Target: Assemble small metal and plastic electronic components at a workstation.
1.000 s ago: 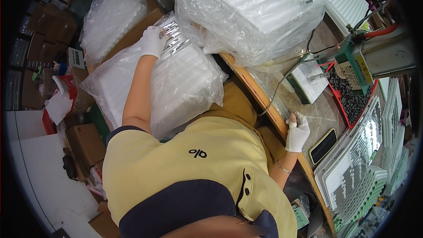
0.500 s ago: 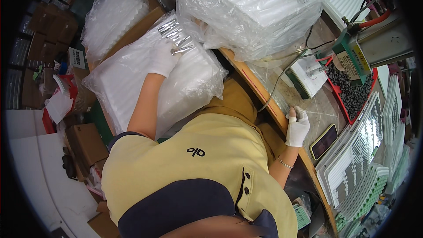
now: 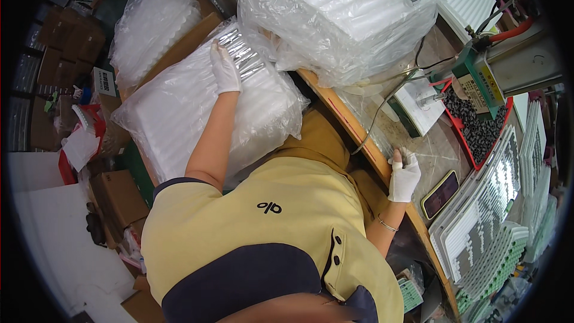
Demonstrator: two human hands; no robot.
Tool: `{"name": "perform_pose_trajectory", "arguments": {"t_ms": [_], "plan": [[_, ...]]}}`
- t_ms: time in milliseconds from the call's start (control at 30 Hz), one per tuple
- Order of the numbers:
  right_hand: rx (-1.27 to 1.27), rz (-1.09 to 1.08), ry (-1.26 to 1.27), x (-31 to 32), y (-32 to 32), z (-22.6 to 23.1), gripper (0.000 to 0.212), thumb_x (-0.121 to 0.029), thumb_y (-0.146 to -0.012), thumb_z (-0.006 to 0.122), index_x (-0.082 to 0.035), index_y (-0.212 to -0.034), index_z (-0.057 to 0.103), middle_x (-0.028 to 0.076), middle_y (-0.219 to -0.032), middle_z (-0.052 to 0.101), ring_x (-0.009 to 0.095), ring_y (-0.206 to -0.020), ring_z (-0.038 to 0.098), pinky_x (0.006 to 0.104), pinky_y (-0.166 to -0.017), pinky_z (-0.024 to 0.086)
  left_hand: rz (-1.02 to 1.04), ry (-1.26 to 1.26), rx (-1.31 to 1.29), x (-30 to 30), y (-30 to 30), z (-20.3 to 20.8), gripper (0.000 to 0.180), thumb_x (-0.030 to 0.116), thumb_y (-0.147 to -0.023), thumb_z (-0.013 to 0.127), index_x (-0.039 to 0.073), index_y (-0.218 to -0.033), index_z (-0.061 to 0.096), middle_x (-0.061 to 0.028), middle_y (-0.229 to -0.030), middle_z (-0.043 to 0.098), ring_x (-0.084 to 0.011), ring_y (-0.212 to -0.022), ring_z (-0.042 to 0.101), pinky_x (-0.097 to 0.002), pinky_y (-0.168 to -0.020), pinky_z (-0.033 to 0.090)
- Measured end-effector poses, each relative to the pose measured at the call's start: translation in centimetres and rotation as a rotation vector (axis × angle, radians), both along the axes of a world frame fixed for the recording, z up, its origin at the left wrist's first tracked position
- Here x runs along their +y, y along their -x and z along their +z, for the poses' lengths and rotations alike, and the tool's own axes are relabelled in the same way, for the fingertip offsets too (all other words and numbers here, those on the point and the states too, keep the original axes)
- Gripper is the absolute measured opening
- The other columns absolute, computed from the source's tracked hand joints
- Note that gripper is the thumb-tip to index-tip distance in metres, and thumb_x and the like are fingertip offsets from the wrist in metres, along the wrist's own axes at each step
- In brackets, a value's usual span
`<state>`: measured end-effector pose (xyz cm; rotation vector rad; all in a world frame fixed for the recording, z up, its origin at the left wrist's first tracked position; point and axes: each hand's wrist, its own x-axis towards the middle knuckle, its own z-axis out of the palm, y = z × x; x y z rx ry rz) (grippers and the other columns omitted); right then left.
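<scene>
My left hand (image 3: 226, 73), in a white glove, lies with its fingers stretched out along the left end of a row of shiny silver tubes (image 3: 242, 54). These tubes sit at the far end of a white ridged foam tray (image 3: 179, 104) wrapped in clear plastic. No tube shows in the hand's grasp. My right hand (image 3: 405, 178), gloved with bare fingertips, rests at the near edge of the worktable (image 3: 433, 149). Its fingers are curled toward the thumb, and whatever they may hold is too small to make out.
A large plastic-wrapped stack of white trays (image 3: 335, 18) stands at the back. To the right are a bench press (image 3: 478, 78), a red bin (image 3: 476, 125) of small dark parts, a phone (image 3: 440, 194) and racks of white trays (image 3: 478, 215). A cable (image 3: 382, 113) crosses the table.
My left hand has let go of a silver tube, which now lies among the others, and has shifted left with its fingers straightened. The right hand stays nearly still.
</scene>
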<state>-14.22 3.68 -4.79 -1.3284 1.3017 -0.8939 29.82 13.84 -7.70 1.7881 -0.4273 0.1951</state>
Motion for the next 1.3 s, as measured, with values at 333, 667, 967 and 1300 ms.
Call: {"name": "perform_pose_trajectory", "arguments": {"t_ms": [333,667,967,1300], "plan": [[0.039,0.018,0.0,-0.3,-0.2,0.1,0.018,-0.005,-0.086,0.065,0.005,-0.101,0.062,0.006,-0.089,0.065,0.009,-0.071,0.056,0.0219,-0.065,0.047,0.111,0.628,0.281,-1.0,-0.4,-0.5,0.044,0.029,-0.099,0.034,-0.001,-0.13,0.043,-0.0089,-0.128,0.047,-0.0181,-0.113,0.046,-0.0313,-0.098,0.034],[-0.008,0.007,0.008,-0.2,-0.1,-0.1,0.016,-0.004,-0.086,0.064,0.005,-0.099,0.062,0.005,-0.088,0.064,0.009,-0.073,0.056,0.0219,-0.065,0.047,-0.046,-1.119,-0.419,-0.5,1.2,2.4,0.058,0.04,-0.089,0.05,0.005,-0.135,0.041,-0.0166,-0.14,0.037,-0.0382,-0.133,0.029,-0.0552,-0.106,0.026],[-0.004,0.032,0.015,-0.2,-0.1,-0.1,0.017,-0.004,-0.086,0.065,0.005,-0.1,0.062,0.005,-0.089,0.065,0.009,-0.074,0.056,0.0217,-0.067,0.046,-0.07,-1.188,-0.447,-0.1,1.2,0.6,0.064,0.043,-0.088,0.051,0.006,-0.138,0.038,-0.0155,-0.143,0.032,-0.0374,-0.134,0.029,-0.0572,-0.104,0.028],[-0.057,0.038,0.049,0.2,0.0,0.1,0.016,-0.005,-0.085,0.066,0.003,-0.099,0.063,0.005,-0.088,0.067,0.008,-0.072,0.058,0.0222,-0.068,0.048,0.04,-0.757,-0.465,4.3,-2.9,-2.4,0.056,0.042,-0.09,0.049,0.007,-0.133,0.042,-0.0163,-0.139,0.038,-0.0378,-0.132,0.032,-0.0584,-0.102,0.03]]}}
